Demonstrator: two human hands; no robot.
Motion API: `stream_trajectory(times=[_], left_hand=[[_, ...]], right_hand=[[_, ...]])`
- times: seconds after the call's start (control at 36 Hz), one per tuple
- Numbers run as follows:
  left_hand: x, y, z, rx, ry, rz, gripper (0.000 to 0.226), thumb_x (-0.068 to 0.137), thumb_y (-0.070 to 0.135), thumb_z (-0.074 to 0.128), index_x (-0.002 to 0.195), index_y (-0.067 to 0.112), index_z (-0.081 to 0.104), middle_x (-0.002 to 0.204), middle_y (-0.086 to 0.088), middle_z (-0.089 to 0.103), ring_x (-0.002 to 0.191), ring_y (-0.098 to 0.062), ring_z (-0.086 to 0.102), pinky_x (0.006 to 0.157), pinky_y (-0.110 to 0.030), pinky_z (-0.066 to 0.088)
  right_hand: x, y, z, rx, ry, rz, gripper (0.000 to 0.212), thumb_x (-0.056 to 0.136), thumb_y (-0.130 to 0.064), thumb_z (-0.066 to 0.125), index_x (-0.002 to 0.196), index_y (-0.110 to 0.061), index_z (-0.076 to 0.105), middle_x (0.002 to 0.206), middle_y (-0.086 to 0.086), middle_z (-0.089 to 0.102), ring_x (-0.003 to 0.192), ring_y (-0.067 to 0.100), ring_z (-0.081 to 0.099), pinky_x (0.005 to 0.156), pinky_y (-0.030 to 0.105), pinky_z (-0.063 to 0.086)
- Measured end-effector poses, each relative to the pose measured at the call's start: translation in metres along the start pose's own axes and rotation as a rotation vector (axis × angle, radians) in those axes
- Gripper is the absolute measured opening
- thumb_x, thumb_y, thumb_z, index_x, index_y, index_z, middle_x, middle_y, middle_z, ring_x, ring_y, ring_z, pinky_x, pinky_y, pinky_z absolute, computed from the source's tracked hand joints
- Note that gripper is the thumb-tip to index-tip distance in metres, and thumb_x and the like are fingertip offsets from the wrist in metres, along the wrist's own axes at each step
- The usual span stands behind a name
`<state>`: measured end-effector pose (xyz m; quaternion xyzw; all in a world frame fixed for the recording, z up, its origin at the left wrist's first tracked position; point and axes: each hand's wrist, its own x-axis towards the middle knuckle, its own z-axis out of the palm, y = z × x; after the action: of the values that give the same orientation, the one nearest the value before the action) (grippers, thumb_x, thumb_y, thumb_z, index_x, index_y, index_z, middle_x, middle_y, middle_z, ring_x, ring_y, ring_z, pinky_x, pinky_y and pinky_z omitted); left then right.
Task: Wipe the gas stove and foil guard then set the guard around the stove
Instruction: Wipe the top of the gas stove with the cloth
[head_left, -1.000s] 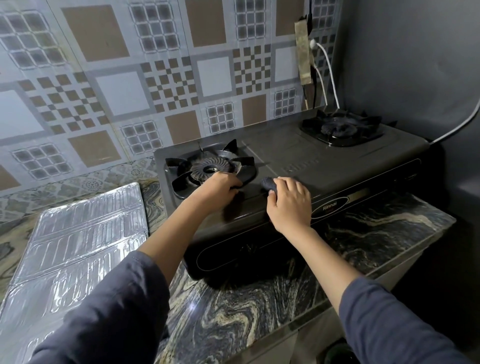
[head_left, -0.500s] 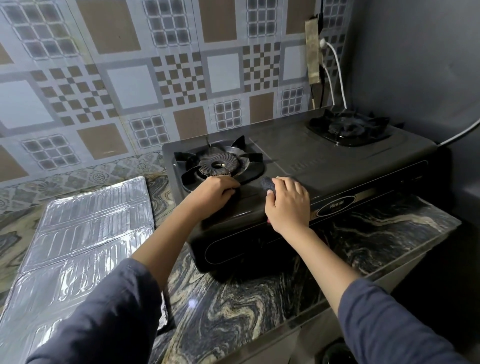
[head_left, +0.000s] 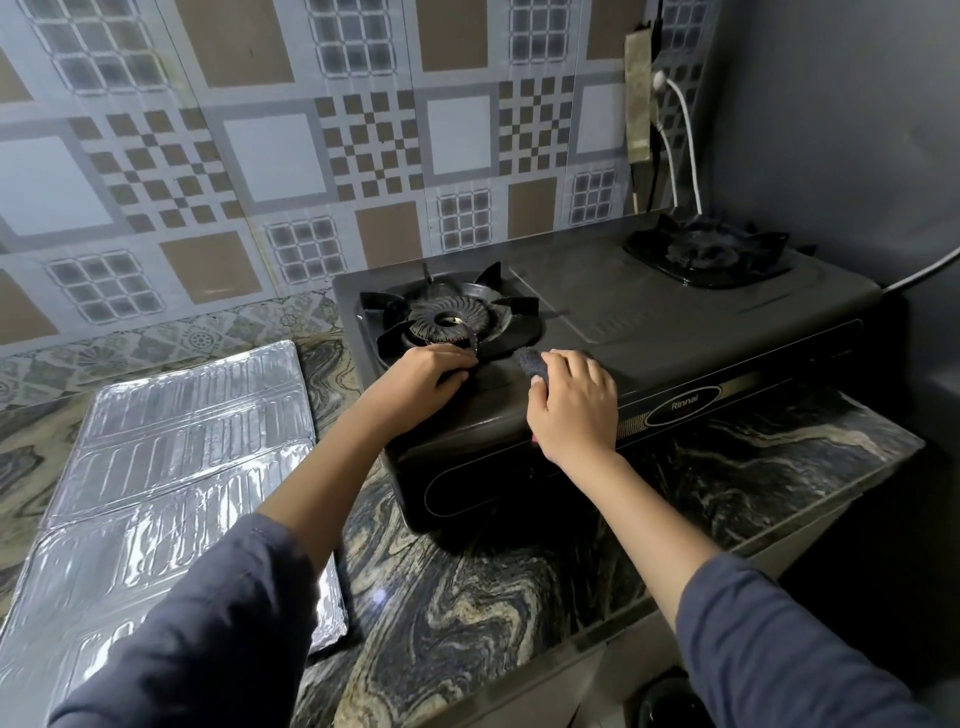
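Observation:
A dark two-burner gas stove (head_left: 649, 332) stands on the marbled counter against the tiled wall. My left hand (head_left: 421, 382) grips the front prong of the left burner's pan support (head_left: 452, 322). On the stove top just right of that burner, my right hand (head_left: 571, 405) holds a small dark scrubbing pad (head_left: 530, 364), which pokes out past my fingers. The silver foil guard (head_left: 171, 467) lies flat and folded on the counter to the stove's left.
The right burner (head_left: 706, 254) sits at the stove's far end near a dark wall. White cables (head_left: 680, 145) hang behind it. A grey hose (head_left: 924, 270) runs off to the right. The marbled counter (head_left: 519, 587) has its front edge just below the stove.
The view has shifted slightly. My left hand has closed round the pan support's front prong, and my right hand with the pad has stayed at about the same spot on the stove top.

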<state>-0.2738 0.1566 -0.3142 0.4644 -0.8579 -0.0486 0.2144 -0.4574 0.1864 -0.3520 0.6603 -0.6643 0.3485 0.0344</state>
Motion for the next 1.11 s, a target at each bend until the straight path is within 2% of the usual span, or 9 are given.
stream_trajectory(times=[0.11,0.39,0.56,0.75,0.86,0.97,1.06,1.11], left_hand=[[-0.003,-0.005,-0.002,-0.001,-0.002,-0.019,0.032,0.091,0.011,0.054,0.122,0.005,0.059,0.127,-0.010,0.060,0.119,-0.021,0.056,0.106,-0.024,0.037],[-0.013,-0.014,-0.008,0.009,-0.037,-0.076,0.038,0.092,0.021,0.054,0.127,0.007,0.055,0.133,-0.008,0.055,0.123,-0.021,0.052,0.106,-0.027,0.035],[-0.021,-0.016,-0.015,-0.034,-0.090,-0.148,0.050,0.090,0.035,0.054,0.134,0.011,0.047,0.140,-0.004,0.047,0.130,-0.020,0.043,0.110,-0.029,0.031],[-0.040,-0.015,-0.026,-0.160,-0.196,-0.236,0.075,0.079,0.054,0.059,0.140,0.018,0.038,0.147,0.002,0.035,0.135,-0.015,0.033,0.113,-0.034,0.028],[-0.050,-0.014,-0.030,-0.191,-0.213,-0.245,0.091,0.069,0.055,0.068,0.143,0.016,0.032,0.150,0.002,0.030,0.138,-0.015,0.028,0.112,-0.029,0.023],[-0.059,-0.017,-0.031,-0.172,-0.243,-0.267,0.106,0.060,0.058,0.074,0.145,0.015,0.026,0.153,0.002,0.023,0.140,-0.015,0.023,0.114,-0.030,0.020],[-0.067,-0.021,-0.032,-0.169,-0.246,-0.282,0.129,0.043,0.081,0.063,0.146,0.015,0.023,0.153,0.003,0.019,0.141,-0.015,0.020,0.116,-0.033,0.020],[-0.072,-0.025,-0.031,-0.173,-0.231,-0.297,0.138,0.035,0.088,0.056,0.147,0.015,0.020,0.154,0.003,0.016,0.142,-0.015,0.016,0.117,-0.034,0.018]], right_hand=[[-0.002,-0.006,0.001,-0.013,0.015,-0.005,0.041,0.080,-0.028,0.039,0.106,-0.008,0.063,0.109,0.010,0.066,0.102,0.032,0.059,0.091,0.042,0.044],[-0.009,-0.024,0.002,-0.015,-0.071,-0.028,0.042,0.082,-0.029,0.040,0.113,-0.009,0.059,0.119,0.009,0.061,0.112,0.031,0.053,0.098,0.042,0.038],[-0.009,-0.035,0.001,-0.042,-0.169,-0.047,0.038,0.091,-0.027,0.044,0.125,-0.011,0.051,0.132,0.006,0.051,0.123,0.027,0.043,0.104,0.039,0.028],[-0.001,-0.034,-0.008,-0.074,-0.297,-0.115,0.043,0.095,-0.033,0.040,0.132,-0.013,0.044,0.139,0.004,0.045,0.128,0.025,0.037,0.104,0.037,0.027],[0.003,-0.029,-0.012,-0.082,-0.340,-0.168,0.045,0.094,-0.037,0.040,0.134,-0.016,0.043,0.140,0.000,0.045,0.127,0.023,0.038,0.103,0.037,0.028],[0.004,-0.026,-0.012,-0.071,-0.326,-0.210,0.045,0.094,-0.038,0.041,0.134,-0.018,0.045,0.138,-0.002,0.047,0.126,0.022,0.040,0.102,0.037,0.029],[0.002,-0.027,-0.009,-0.080,-0.311,-0.219,0.044,0.095,-0.037,0.039,0.133,-0.017,0.045,0.139,-0.003,0.046,0.127,0.020,0.039,0.103,0.037,0.028],[0.001,-0.030,-0.005,-0.081,-0.286,-0.203,0.043,0.095,-0.036,0.037,0.133,-0.017,0.045,0.139,-0.003,0.046,0.128,0.020,0.039,0.104,0.037,0.027]])
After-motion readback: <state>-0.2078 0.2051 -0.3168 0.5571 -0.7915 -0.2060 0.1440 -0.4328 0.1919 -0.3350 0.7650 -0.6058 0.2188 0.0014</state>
